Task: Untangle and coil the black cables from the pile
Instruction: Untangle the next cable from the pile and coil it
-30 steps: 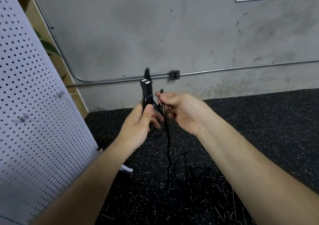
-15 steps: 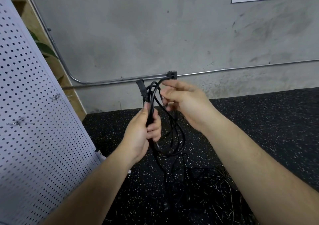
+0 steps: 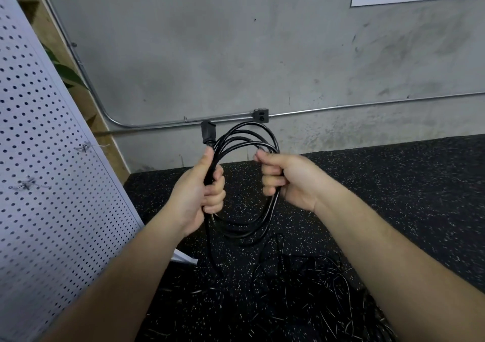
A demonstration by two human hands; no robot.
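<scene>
The left hand (image 3: 202, 192), just left of centre frame, is closed in a fist round the gathered strands of a black power cable coil (image 3: 245, 232), thumb lying up along the cord. The cable's moulded connector (image 3: 207, 133) stands upright just above that thumb. The right hand (image 3: 286, 181), just right of centre, has its fingers curled round the opposite side of the same coil. Between the two hands the cord forms several roughly even loops, arching above the knuckles and hanging below them, held up in the air and clear of the floor.

From under the left fist a single strand (image 3: 210, 247) drops toward the bottom of the frame. Whether its far end is free or caught in the heap I cannot tell. That heap, a pile of thin black cables (image 3: 315, 291), lies tangled on the black speckled rubber floor (image 3: 393, 184) in the lower middle and lower right.

As I judge it, this one cable is nearly coiled: the loops are formed, and only the hanging tail needs gathering in before the coil is set down. The pile looks largely unsorted, and no finished coil shows elsewhere, so most of the task lies ahead.

A white pegboard panel (image 3: 52, 184) leans along the left edge. A metal conduit (image 3: 367, 102) and an outlet box (image 3: 260, 115) run across the concrete wall behind.
</scene>
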